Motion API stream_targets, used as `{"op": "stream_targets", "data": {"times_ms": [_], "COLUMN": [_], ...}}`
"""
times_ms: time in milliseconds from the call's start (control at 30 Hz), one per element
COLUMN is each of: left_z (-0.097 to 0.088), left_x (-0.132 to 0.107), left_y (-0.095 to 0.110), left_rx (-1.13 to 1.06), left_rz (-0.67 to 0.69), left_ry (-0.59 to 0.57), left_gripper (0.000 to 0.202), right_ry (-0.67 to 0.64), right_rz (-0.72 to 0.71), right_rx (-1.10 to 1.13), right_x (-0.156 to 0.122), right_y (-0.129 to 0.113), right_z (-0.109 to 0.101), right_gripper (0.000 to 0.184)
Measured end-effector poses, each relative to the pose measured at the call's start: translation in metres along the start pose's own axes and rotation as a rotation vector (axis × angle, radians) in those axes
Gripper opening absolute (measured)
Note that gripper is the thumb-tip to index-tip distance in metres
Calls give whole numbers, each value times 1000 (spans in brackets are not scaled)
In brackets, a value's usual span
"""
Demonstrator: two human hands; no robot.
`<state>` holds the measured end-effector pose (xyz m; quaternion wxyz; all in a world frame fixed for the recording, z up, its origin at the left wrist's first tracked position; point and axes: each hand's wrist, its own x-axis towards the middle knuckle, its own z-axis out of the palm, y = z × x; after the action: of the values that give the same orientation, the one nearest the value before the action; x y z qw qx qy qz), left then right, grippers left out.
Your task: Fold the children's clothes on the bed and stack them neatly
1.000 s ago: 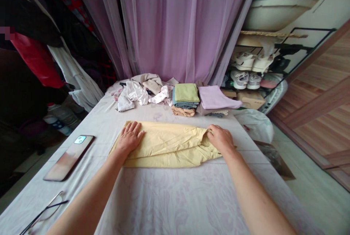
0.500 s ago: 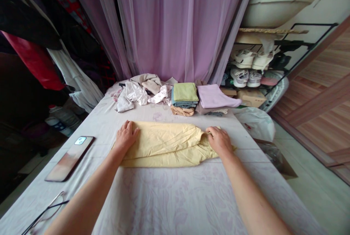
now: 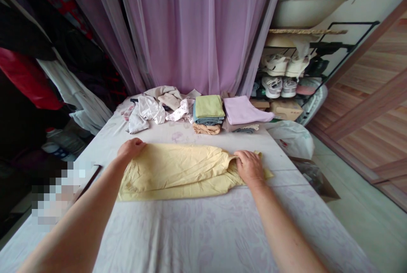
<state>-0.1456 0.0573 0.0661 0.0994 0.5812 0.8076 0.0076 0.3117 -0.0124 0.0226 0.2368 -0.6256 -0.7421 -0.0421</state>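
A folded yellow garment [image 3: 178, 169] lies lengthwise across the bed-like surface in front of me, creased and uneven at its right end. My left hand [image 3: 132, 148] is at its far left corner, fingers curled closed on the cloth edge. At the other end, my right hand [image 3: 251, 166] grips the bunched edge beside a neckline-like opening, and a bit of yellow cloth sticks out past it. Its fingertips are partly hidden by the fabric.
Behind the garment are a crumpled pile of light clothes [image 3: 151, 110], a stack topped with folded green cloth [image 3: 208, 107], and a folded lilac cloth [image 3: 244, 110]. A blurred-out object [image 3: 60, 194] lies by my left forearm. Shoes [image 3: 280, 86] stand on a rack at right.
My left hand has moved left from lying on the cloth to its far left corner and closed there. The garment's left end now spreads further left. My right hand keeps its hold.
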Motion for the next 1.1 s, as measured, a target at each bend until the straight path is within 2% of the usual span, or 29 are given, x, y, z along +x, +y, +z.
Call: {"op": "stream_targets", "data": {"times_ms": [133, 333, 467, 567, 667, 767, 833, 900, 1000, 1100], "left_z": [4, 10, 10, 16, 29, 46, 56, 62, 64, 61], "left_x": [1, -9, -16, -26, -41, -56, -64, -68, -70, -67], "left_y": [-2, 7, 6, 3, 7, 23, 36, 46, 49, 41], "left_rx": [71, 118, 70, 51, 49, 55, 57, 62, 77, 79], "left_rz": [85, 87, 105, 134, 285, 447, 456, 422, 392, 374], "left_ry": [54, 129, 166, 277, 327, 286, 240, 198, 166, 161], "left_gripper": [35, 37, 39, 44, 46, 50, 54, 58, 61, 63], "right_ry": [17, -23, -36, -13, 77, 162, 127, -3, -250, -413], "right_rz": [77, 232, 219, 192, 146, 40, -51, -145, -225, -176], "right_rx": [46, 62, 93, 133, 104, 63, 85, 97, 83, 43], "right_x": [2, 7, 6, 2, 3, 15, 26, 35, 40, 35], "right_y": [6, 12, 13, 15, 11, -14, -45, -84, -132, -150], "right_z": [7, 16, 18, 16, 6, -8, -11, -5, 17, 37], "right_gripper": [32, 32, 32, 39, 55, 55, 50, 50, 53, 58]}}
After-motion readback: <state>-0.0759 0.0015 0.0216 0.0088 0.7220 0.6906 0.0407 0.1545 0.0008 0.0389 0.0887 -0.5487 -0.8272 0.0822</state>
